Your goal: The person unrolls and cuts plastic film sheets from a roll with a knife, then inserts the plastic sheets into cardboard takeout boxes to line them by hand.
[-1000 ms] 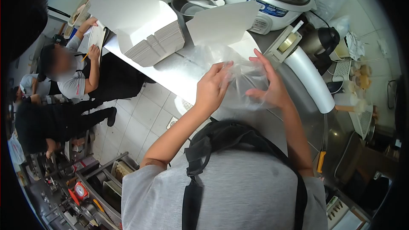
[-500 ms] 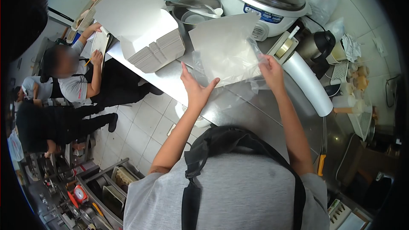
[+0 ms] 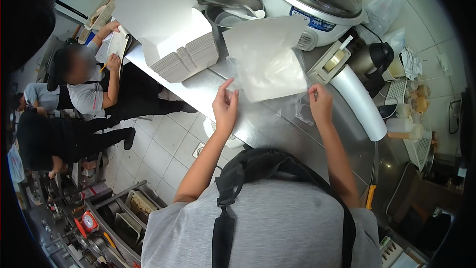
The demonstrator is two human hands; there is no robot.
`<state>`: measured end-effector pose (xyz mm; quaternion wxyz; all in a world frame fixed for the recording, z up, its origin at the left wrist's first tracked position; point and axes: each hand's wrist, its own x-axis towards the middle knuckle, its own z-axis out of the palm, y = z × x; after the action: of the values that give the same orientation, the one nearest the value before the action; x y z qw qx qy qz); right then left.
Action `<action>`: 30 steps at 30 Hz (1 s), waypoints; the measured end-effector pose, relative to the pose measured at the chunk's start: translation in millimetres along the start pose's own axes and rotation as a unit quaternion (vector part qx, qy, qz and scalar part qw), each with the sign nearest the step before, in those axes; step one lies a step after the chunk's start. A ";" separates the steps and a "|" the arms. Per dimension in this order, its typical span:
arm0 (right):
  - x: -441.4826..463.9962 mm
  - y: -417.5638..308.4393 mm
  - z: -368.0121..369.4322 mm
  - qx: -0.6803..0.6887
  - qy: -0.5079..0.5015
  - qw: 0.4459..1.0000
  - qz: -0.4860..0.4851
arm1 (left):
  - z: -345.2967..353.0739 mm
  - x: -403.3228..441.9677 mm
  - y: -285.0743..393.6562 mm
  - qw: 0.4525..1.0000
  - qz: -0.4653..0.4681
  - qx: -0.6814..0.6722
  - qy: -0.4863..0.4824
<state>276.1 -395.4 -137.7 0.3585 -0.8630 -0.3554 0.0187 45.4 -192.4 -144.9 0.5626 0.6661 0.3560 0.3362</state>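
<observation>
An opened white cardboard box lies on the steel counter, with a clear plastic bag spread over its inside and past its edges. At the box's left side is my left hand, its fingers slightly apart and curled near the bag's edge, holding nothing that I can see. My right hand is at the box's right corner, thumb and fingers pinched at the edge of the plastic bag. To the left stands a stack of folded white boxes.
Behind are a metal bowl with spoons and a rice cooker. On the right lie a tape dispenser, a white roll and a yellow-handled knife. At left a person holds a pad and pencil.
The bunched bag has been opened out and spread over the box. Both my hands have moved apart, to the box's two sides, and my left hand's fingers have curled in since half a second ago.
</observation>
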 end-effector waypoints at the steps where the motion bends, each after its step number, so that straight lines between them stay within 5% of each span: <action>1: -3.6 -2.4 -2.7 0.014 -0.008 0.999 0.031 | -2.4 1.0 -8.8 1.000 -0.005 0.024 -0.013; 3: -3.3 -24.9 -17.9 0.042 -0.024 0.994 0.094 | -3.9 7.7 -21.7 0.996 0.004 0.087 0.006; 8: 54.3 -37.6 -17.7 -0.006 0.085 0.987 -0.139 | -2.2 43.4 -5.9 0.990 0.023 0.140 -0.010; 11: 84.1 -57.4 1.8 -0.087 0.034 0.988 -0.122 | 4.1 69.4 -3.3 0.978 0.096 0.186 -0.017; 14: 102.2 -49.1 17.4 -0.153 -0.137 0.977 -0.060 | 7.3 76.4 8.5 0.975 0.115 0.191 -0.005; 17: 105.5 -28.0 30.1 -0.149 -0.140 0.978 -0.041 | 11.9 70.2 28.6 0.986 0.076 0.148 0.002; 20: 95.8 -17.2 33.2 -0.099 -0.072 0.991 -0.063 | 8.9 74.6 14.8 0.989 -0.007 0.147 -0.005; 23: 78.5 -36.1 19.2 0.010 0.043 0.996 -0.074 | 10.6 76.6 -11.9 0.999 0.021 0.022 0.011; 26: 53.7 -44.6 16.1 0.019 0.027 0.999 -0.037 | 7.9 74.0 -7.3 0.991 -0.005 -0.105 0.077; 30: 31.8 -44.9 24.6 0.055 0.067 0.996 -0.028 | -7.4 90.6 -16.9 0.990 -0.003 -0.071 0.120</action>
<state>265.8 -338.6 -120.5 0.4283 -0.8311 -0.3535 -0.0295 84.7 -109.5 -156.3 0.5628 0.5784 0.3984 0.4359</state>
